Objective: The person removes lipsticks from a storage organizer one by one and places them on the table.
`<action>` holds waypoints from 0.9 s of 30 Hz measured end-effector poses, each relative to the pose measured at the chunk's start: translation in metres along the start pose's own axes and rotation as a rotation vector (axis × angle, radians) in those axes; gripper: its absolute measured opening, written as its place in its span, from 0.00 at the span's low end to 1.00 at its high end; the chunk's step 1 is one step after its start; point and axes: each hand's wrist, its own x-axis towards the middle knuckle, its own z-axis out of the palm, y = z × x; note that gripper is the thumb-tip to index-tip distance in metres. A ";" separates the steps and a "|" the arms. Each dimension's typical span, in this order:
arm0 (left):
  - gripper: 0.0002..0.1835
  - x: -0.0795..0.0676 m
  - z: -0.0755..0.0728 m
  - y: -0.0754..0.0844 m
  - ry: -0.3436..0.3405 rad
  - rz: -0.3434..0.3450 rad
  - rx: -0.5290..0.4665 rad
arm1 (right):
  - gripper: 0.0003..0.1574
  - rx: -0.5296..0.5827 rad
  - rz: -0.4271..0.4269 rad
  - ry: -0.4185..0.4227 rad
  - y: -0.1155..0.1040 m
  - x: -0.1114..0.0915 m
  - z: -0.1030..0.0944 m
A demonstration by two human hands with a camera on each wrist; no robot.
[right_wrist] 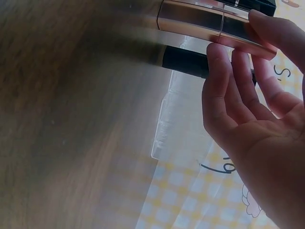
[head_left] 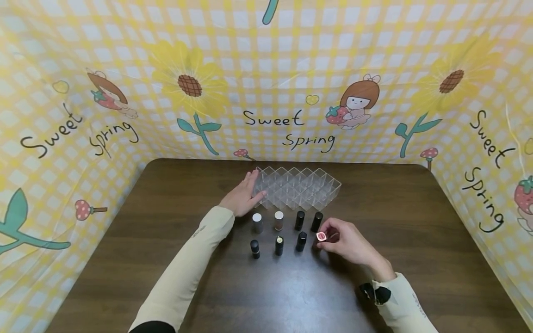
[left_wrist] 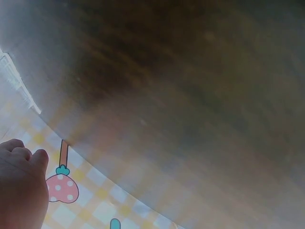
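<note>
A clear plastic lipstick organizer with diamond-shaped compartments stands toward the back of the table. My left hand rests against its left end, fingers stretched out. Only the hand's edge and a sliver of the organizer enter the left wrist view. With thumb and fingertips my right hand pinches a lipstick with a pink-red top, at the right end of the front row. The right wrist view shows this lipstick as a shiny rose-gold tube, with a black tube behind the fingers.
Several upright lipsticks form two rows before the organizer. The back row has a white-capped grey tube, a white-capped brownish tube and black tubes. Dark tubes make up the front row. A yellow checked cloth surrounds the wooden table.
</note>
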 end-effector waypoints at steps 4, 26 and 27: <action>0.45 0.000 -0.001 0.000 -0.002 0.004 0.001 | 0.13 -0.008 -0.003 0.002 0.001 0.000 0.001; 0.48 -0.014 -0.025 -0.012 -0.018 -0.001 0.063 | 0.04 -0.111 0.004 0.294 -0.005 -0.016 -0.055; 0.47 -0.017 -0.029 -0.014 -0.021 0.004 0.078 | 0.03 -0.138 0.001 0.316 -0.005 -0.017 -0.060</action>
